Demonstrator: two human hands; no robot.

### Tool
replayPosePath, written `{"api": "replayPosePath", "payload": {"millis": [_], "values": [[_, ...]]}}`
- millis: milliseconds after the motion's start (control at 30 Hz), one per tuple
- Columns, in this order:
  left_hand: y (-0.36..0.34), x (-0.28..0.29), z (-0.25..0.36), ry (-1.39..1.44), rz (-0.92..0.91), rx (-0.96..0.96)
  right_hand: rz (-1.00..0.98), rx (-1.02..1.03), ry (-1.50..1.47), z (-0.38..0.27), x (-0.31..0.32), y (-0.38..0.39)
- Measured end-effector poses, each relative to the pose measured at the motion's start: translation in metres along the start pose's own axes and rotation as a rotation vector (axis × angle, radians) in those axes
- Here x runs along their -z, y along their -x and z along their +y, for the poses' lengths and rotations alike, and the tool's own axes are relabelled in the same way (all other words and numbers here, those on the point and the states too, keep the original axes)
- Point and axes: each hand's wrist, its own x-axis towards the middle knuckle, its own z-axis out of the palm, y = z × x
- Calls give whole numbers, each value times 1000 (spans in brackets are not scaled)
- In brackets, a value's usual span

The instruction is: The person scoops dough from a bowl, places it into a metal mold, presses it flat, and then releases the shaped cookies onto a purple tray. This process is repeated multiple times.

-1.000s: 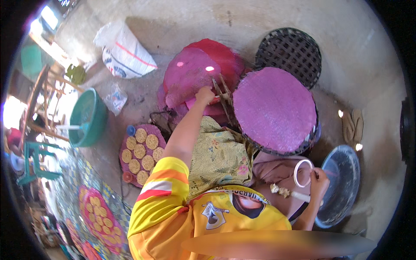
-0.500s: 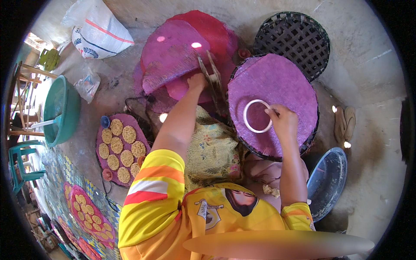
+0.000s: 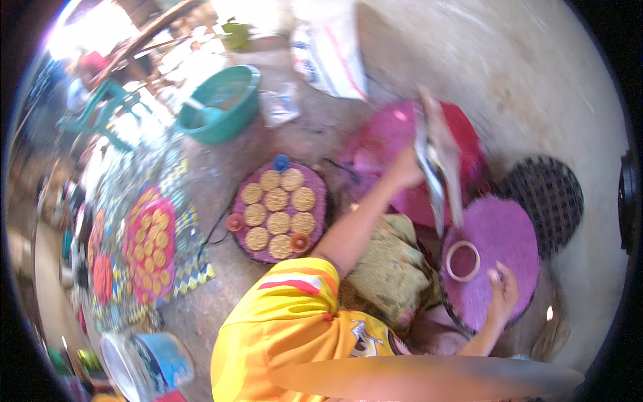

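The white ring [image 3: 463, 260] lies on the purple-topped tray [image 3: 512, 231], a little left of the right hand's fingertips. The right hand [image 3: 503, 292] is over that same tray, its fingers parted, with nothing seen between them. The left hand [image 3: 404, 169], farther off and up to the left, reaches to the red and purple sheets [image 3: 462, 124] beside two long slats [image 3: 447, 161]; blur hides whether its fingers grip anything. Up and right of the right fingers sits a black lattice basket [image 3: 546, 201]; I cannot tell whether it holds anything. Left of the left fingers, a round tray [image 3: 320, 201] bears ten noodle rounds [image 3: 276, 199], with a blue cup-like piece [image 3: 281, 163] at its far edge. Farther left and up stands a teal basin [image 3: 231, 126], a pale-handled tool resting in it. Above the left fingers is a white sack [image 3: 325, 57], its contents hidden.
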Motion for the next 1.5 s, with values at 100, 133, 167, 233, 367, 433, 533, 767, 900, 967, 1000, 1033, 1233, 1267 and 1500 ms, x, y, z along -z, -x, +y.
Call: {"api": "replayPosePath", "payload": {"millis": [100,133,167,233,367,433,533,767,900,967,1000,1033,1233,1267,1500], "values": [[51,-22,64,203,-152,-282,-135,203,-460,-27,7,0],[61,-29,80,38,-309,-419,-137,321,-558,-39,8,-1],[76,-38,93,-180,-297,-626,-154,361,-663,-50,12,0],[105,-57,111,-292,-525,-733,-172,409,-804,-73,19,6],[142,-82,131,-246,-474,-973,-86,348,-594,-104,33,35],[150,-88,137,-197,-536,-960,-35,379,-611,-110,38,49],[159,-95,144,-138,-513,-986,-46,383,-658,-107,46,58],[206,-120,127,169,-69,-456,27,391,-647,-67,126,32],[218,-143,126,1047,-1014,297,32,426,-631,-65,171,2],[223,-151,131,1438,-1431,476,-269,400,-653,-74,170,-24],[226,-155,135,1525,-1533,646,-313,307,-1022,-74,157,-35],[224,-159,136,1658,-1679,587,-387,296,-1002,-79,148,-45],[234,-169,127,2020,-1585,1059,-412,-195,-964,-68,78,-83],[235,-169,124,2077,-1577,1093,-403,-305,-952,-59,64,-91],[223,-167,115,2416,-1289,1132,-380,-673,-407,-7,-1,-150]]}}
